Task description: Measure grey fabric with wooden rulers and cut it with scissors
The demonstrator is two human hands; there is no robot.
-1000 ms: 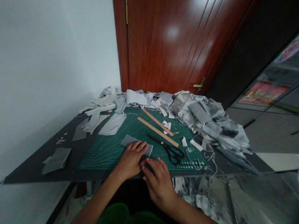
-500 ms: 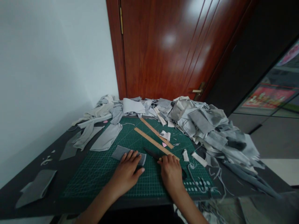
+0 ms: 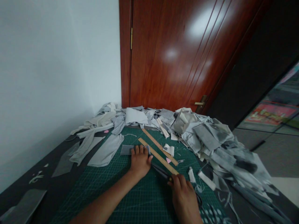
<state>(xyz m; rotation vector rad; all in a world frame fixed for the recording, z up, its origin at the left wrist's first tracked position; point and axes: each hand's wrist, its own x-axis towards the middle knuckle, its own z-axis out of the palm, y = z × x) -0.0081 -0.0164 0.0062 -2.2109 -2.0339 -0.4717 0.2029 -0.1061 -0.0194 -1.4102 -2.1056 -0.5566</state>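
Observation:
A small grey rectangle of fabric (image 3: 126,150) lies on the green cutting mat (image 3: 140,199). Pressing on its right part is my left hand (image 3: 140,161), fingers stretched out flat and thumb apart. My right hand (image 3: 184,196) is closed around the scissors (image 3: 161,171), whose dark blades point up and left toward my left thumb. The blades look closed, and the handles are partly hidden under my fingers. Just beyond the scissors, a wooden ruler (image 3: 161,158) lies at a slant, with a second wooden ruler (image 3: 156,143) behind it.
A big heap of grey and cream fabric scraps (image 3: 207,137) covers the right side and runs along the back. Longer grey pieces (image 3: 107,151) lie at left. A folded grey cloth (image 3: 28,205) rests near the left edge. Pink chalk (image 3: 168,160) sits by the rulers.
My left hand has slid the grey fabric forward and slightly right on the mat. My right hand with the scissors has moved right and nearer to me. The view has tilted up.

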